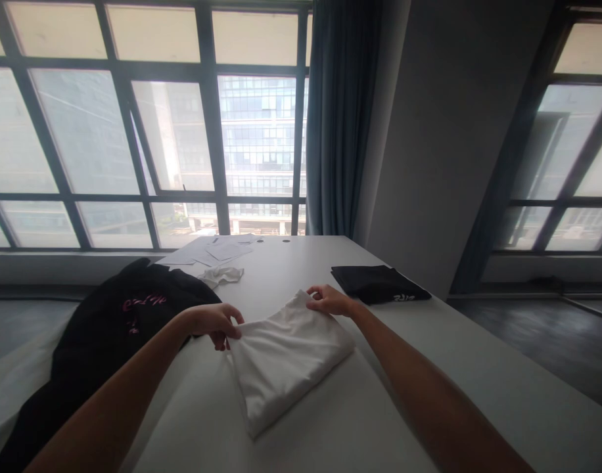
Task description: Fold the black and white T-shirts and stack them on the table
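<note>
On the white table [301, 276], both hands grip a folded white garment [286, 358].
Left hand [215, 322] pinches its left far corner, right hand [330, 301] its right far corner.

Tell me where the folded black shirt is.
In the head view, the folded black shirt lies on the white table at right, near its far edge, just beyond the right hand that grips the white cloth.

White table [478, 368] by big dark-framed windows [148, 125], daylight and an office block outside. Blue-grey curtain [338, 112] beside a grey wall [443, 131]. Second window [572, 144] on the right, dark floor [552, 341].
</note>
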Demonstrator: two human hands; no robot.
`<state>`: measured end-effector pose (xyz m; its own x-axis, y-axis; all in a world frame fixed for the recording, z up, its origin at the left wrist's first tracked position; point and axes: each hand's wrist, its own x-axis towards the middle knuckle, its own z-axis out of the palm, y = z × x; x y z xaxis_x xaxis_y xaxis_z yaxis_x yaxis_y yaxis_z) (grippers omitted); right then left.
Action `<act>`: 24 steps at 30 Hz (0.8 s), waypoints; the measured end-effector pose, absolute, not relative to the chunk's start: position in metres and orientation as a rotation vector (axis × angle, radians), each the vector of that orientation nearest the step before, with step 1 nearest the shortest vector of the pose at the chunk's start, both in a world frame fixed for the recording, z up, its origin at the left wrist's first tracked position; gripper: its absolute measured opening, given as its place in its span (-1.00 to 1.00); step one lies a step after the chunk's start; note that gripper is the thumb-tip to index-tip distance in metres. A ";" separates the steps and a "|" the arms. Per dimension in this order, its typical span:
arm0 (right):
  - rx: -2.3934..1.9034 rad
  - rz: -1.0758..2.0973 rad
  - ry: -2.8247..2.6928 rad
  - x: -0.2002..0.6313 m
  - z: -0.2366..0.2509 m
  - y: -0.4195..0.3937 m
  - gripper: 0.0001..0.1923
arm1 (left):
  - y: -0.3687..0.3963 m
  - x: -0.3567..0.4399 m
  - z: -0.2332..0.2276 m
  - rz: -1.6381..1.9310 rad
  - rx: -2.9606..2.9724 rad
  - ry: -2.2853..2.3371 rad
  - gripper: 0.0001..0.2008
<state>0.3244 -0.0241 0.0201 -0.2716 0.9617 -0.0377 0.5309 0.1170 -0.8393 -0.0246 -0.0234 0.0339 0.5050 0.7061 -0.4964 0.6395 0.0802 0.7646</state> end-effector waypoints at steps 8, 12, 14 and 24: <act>-1.730 0.476 -2.184 0.323 0.010 -0.020 -0.69 | -0.023 -0.019 0.028 -0.080 1.720 1.454 -0.67; -1.727 0.201 -2.142 0.312 0.015 -0.024 -0.71 | -0.026 -0.004 0.033 0.152 2.142 1.652 -0.74; -1.660 0.180 -2.133 0.304 0.015 -0.026 -0.71 | -0.032 0.011 0.028 0.318 2.378 1.627 -0.67; -1.660 0.340 -2.509 0.273 -0.016 -0.037 -0.32 | -0.059 0.057 -0.022 0.093 2.676 1.182 -0.27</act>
<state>0.2731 -0.0373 -0.0157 -0.3939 0.9187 -0.0284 0.8931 0.3753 -0.2480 0.0566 -0.0589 -0.0218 0.6755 0.7368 -0.0285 0.7233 -0.6546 0.2199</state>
